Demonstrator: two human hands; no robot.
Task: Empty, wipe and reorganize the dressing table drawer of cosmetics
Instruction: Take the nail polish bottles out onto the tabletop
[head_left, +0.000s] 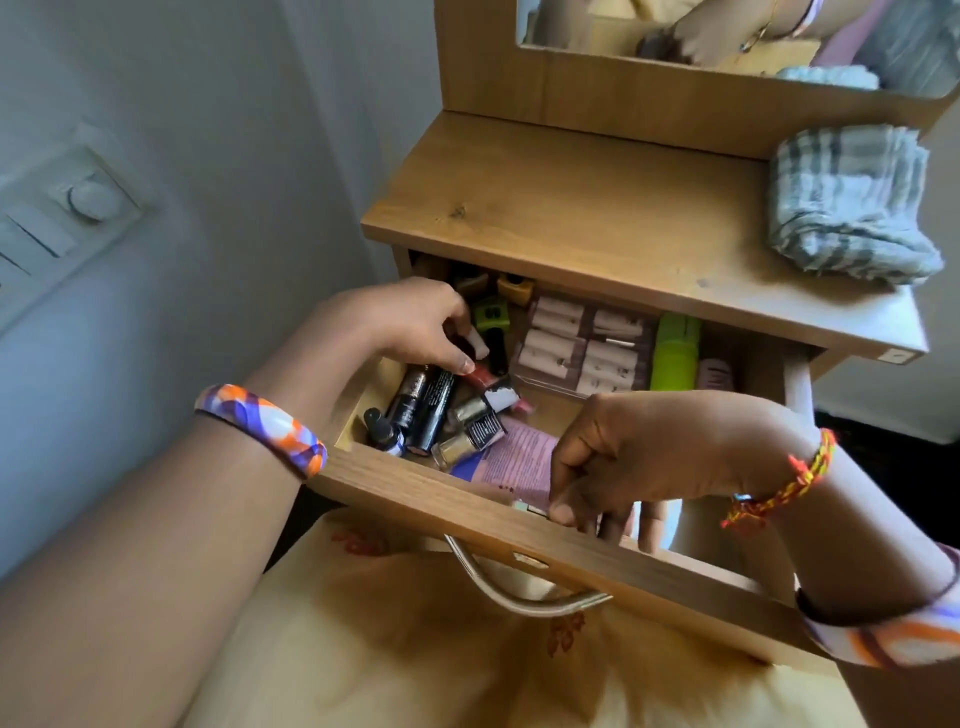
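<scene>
Drawer (415, 486) pulled out toward person, front edge running lower-right, metal handle (511, 592) below it. L hand (410, 325) inside at back-left, fingers curled, pinching a reddish tube (480, 375) w/ white cap; tube long axis roughly front-right to back-left. R hand (660, 457) at front-right, fingers curled down onto purple leaflet (514, 457); whether it actually grips, cannot tell, fingertips partly behind drawer front. Dark bottles (421, 410) clustered front-left. Green tube (674, 353) partly under tabletop (571, 208). Folded checked cloth (852, 208) on top, right.
</scene>
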